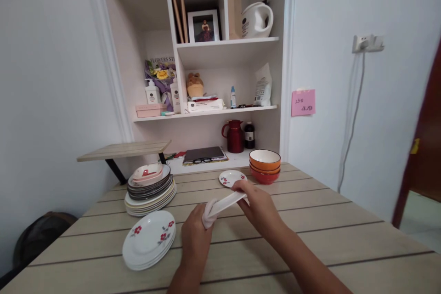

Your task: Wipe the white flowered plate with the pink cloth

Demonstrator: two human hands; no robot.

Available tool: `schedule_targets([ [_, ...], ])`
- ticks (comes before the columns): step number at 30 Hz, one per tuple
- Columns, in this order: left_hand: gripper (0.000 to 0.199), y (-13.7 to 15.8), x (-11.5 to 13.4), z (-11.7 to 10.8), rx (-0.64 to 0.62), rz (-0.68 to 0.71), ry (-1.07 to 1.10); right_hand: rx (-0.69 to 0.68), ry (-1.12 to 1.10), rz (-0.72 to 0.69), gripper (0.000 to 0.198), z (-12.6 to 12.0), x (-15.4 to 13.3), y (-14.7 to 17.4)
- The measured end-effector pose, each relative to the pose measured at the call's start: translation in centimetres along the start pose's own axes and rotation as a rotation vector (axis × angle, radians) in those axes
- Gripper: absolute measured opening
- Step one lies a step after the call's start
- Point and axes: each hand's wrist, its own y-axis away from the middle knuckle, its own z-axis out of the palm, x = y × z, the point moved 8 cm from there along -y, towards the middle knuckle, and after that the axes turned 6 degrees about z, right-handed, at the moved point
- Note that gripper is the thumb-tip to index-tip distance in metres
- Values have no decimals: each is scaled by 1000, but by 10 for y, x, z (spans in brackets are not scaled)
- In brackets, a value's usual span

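Note:
Between my hands a white plate (225,203) is held up on edge, tilted, above the table. My right hand (257,202) pinches its far right rim. My left hand (197,232) is closed around a pale cloth (209,215), which wraps over the plate's left rim. Beyond my right hand, a small white plate with red flowers (231,178) lies flat on the table. To the left of my left hand is a short stack of white flowered plates (149,241). Most of the held plate's face is turned out of sight.
A taller stack of mixed plates (150,193) with small dishes on top stands at the left, near a raised wooden stand (124,149). Nested orange and red bowls (264,165) sit at the back right. Behind are a red jug (234,137), a dark bottle (249,135) and a laptop (204,154).

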Motion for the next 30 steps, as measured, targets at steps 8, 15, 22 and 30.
schedule_targets([
  [8,26,1,-13,-6,90,-165,82,-19,-94,-31,13,8,-5,2],
  [15,40,2,-29,7,130,-353,312,-8,-750,271,9,21,9,2],
  [22,32,9,-24,41,-93,-357,451,-66,-1157,471,28,32,-1,11],
  [30,35,10,-32,28,16,-537,484,44,-1274,560,40,35,10,11],
])
